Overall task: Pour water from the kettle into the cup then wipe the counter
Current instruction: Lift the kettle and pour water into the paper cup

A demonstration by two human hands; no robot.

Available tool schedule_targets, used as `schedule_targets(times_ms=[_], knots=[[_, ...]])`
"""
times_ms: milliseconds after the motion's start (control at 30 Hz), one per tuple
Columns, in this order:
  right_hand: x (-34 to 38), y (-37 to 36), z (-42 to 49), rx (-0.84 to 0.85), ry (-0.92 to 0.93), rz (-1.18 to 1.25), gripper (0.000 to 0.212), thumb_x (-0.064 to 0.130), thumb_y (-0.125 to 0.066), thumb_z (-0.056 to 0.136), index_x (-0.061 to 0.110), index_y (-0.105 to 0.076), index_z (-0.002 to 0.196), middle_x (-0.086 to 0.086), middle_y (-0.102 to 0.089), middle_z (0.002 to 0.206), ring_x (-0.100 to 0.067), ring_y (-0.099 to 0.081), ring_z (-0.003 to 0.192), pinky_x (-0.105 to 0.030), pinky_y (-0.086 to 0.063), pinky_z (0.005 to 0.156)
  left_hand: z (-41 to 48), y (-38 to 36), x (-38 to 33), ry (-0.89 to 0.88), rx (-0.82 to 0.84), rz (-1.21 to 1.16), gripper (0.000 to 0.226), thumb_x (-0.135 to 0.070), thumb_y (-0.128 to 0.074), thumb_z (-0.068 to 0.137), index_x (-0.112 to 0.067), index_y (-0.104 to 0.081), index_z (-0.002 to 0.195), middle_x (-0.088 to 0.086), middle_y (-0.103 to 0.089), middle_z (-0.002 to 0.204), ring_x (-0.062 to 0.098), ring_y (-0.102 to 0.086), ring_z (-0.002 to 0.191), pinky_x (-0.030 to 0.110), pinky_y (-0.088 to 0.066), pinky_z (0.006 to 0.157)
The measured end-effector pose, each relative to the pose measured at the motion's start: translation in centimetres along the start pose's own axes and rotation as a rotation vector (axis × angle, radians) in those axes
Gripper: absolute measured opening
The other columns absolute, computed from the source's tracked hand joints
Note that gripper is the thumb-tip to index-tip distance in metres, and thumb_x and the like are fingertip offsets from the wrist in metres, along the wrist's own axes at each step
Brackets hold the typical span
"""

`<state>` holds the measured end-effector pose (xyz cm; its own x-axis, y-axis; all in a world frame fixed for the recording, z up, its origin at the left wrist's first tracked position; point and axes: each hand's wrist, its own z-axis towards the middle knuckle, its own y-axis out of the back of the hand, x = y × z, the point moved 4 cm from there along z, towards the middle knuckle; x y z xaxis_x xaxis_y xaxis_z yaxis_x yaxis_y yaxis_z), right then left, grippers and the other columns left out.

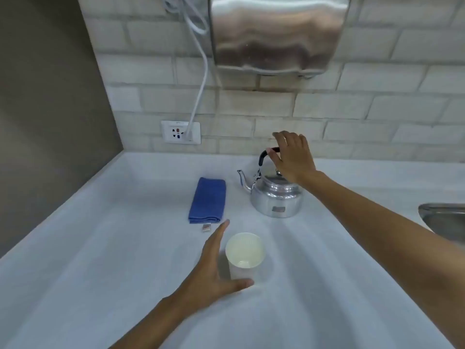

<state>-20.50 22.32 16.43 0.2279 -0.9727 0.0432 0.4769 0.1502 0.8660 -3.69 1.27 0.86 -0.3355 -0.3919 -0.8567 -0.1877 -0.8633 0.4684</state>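
Right hand point(292, 157) is over the kettle point(275, 195), fingers spread and curled down around the black handle point(266, 154); thumb appears to touch the grip, but fingers are not closed on it, so no lift yet, in my judgement. The approach from above suits the handle, which stands upright over the lid. Kettle sits on the counter point(100, 248) toward the back edge, right of centre, spout point(242, 178) pointing left. It is polished metal, squat and rounded, with a small dark label low on the near side; water level cannot be told. Left hand point(214, 268) is open beside the cup point(245, 258), palm facing it, thumb lying along the base in front, fingers extended past the left side; contact with the wall is unclear. Likely purpose: brace the cup, a light one that could tip under a pour. Cup stands upright near the front edge, about centre, well apart from the kettle. It is white, tapered and looks empty. Blue cloth point(207, 200), folded, lies left of the kettle, just beyond the left fingertips, ready for the wipe; a small tag-like scrap point(206, 228) lies at its near end. Sink point(442, 217) rim shows at the right edge. Counter looks dry. Pouring not begun.
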Motion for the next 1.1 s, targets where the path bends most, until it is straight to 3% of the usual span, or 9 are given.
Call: schedule_targets(times_ms=[100, 200, 267, 367, 467, 700, 867, 1100], knots=[[-0.5, -0.9, 0.8, 0.054, -0.028, 0.006, 0.049, 0.039, -0.032, 0.097, 0.007, -0.04, 0.133, -0.018, -0.049, 0.134, -0.035, -0.042, 0.124, -0.044, -0.027, 0.108, 0.9, -1.1, 0.1, 0.049, 0.051, -0.089, 0.111, -0.057, -0.083, 0.054, -0.058, -0.007, 0.135, -0.04, -0.019, 0.143, -0.014, -0.02, 0.132, 0.009, -0.022, 0.104], [-1.0, -1.3, 1.4, 0.107, -0.085, 0.076, 0.049, 0.041, -0.03, 0.097, 0.003, -0.051, 0.12, -0.02, -0.057, 0.12, -0.036, -0.048, 0.114, -0.044, -0.036, 0.096, 1.6, -1.9, 0.3, 0.086, 0.045, -0.126, 0.098, -0.054, -0.082, 0.056, -0.06, -0.018, 0.13, -0.038, -0.037, 0.133, -0.009, -0.035, 0.126, 0.009, -0.032, 0.099], [-1.4, -1.2, 2.0, 0.12, -0.109, 0.109, 0.052, 0.042, -0.026, 0.097, 0.001, -0.058, 0.101, -0.021, -0.06, 0.103, -0.036, -0.052, 0.103, -0.043, -0.042, 0.084, 2.1, -1.9, 0.3, 0.087, 0.016, -0.118, 0.085, -0.053, -0.081, 0.057, -0.06, -0.028, 0.123, -0.037, -0.045, 0.125, -0.008, -0.042, 0.121, 0.005, -0.036, 0.093], [-2.1, -1.7, 2.9, 0.172, -0.183, 0.128, 0.058, 0.047, -0.022, 0.096, 0.007, -0.048, 0.064, -0.014, -0.056, 0.076, -0.032, -0.054, 0.079, -0.036, -0.041, 0.068, 2.8, -1.7, 0.4, 0.111, -0.034, -0.145, 0.076, -0.046, -0.082, 0.058, -0.05, -0.036, 0.119, -0.028, -0.052, 0.121, -0.007, -0.047, 0.115, 0.007, -0.04, 0.09], [-2.6, -2.1, 3.7, 0.189, -0.248, 0.141, 0.062, 0.052, -0.024, 0.094, 0.01, -0.041, 0.052, -0.011, -0.052, 0.066, -0.029, -0.051, 0.071, -0.034, -0.038, 0.066, 3.3, -1.6, 0.5, 0.127, -0.067, -0.158, 0.073, -0.034, -0.084, 0.062, -0.044, -0.037, 0.117, -0.021, -0.052, 0.123, -0.008, -0.048, 0.112, 0.007, -0.041, 0.088], [-2.5, -2.2, 4.3, 0.14, -0.316, 0.165, 0.055, 0.045, -0.042, 0.087, 0.011, -0.034, 0.045, -0.003, -0.039, 0.049, -0.026, -0.043, 0.054, -0.029, -0.033, 0.055, 3.4, -1.8, 1.1, 0.147, -0.047, -0.114, 0.069, -0.037, -0.082, 0.062, -0.044, -0.037, 0.114, -0.019, -0.052, 0.12, -0.002, -0.049, 0.112, 0.003, -0.04, 0.083], [-2.6, -1.4, 3.7, 0.099, -0.308, 0.141, 0.05, 0.038, -0.044, 0.084, 0.013, -0.027, 0.043, -0.002, -0.03, 0.043, -0.02, -0.03, 0.043, -0.026, -0.023, 0.046, 3.4, -2.0, 1.3, 0.144, -0.025, -0.09, 0.068, -0.047, -0.079, 0.06, -0.049, -0.037, 0.113, -0.022, -0.053, 0.118, -0.002, -0.051, 0.11, 0.002, -0.04, 0.082], [-2.5, 2.4, 2.6, 0.008, -0.228, 0.143, 0.054, 0.037, -0.046, 0.083, 0.015, -0.024, 0.039, 0.0, -0.025, 0.039, -0.019, -0.025, 0.039, -0.027, -0.022, 0.046, 3.6, -2.0, 1.6, 0.138, -0.037, -0.082, 0.069, -0.053, -0.077, 0.056, -0.05, -0.036, 0.112, -0.029, -0.053, 0.111, -0.008, -0.051, 0.106, -0.002, -0.038, 0.079]])
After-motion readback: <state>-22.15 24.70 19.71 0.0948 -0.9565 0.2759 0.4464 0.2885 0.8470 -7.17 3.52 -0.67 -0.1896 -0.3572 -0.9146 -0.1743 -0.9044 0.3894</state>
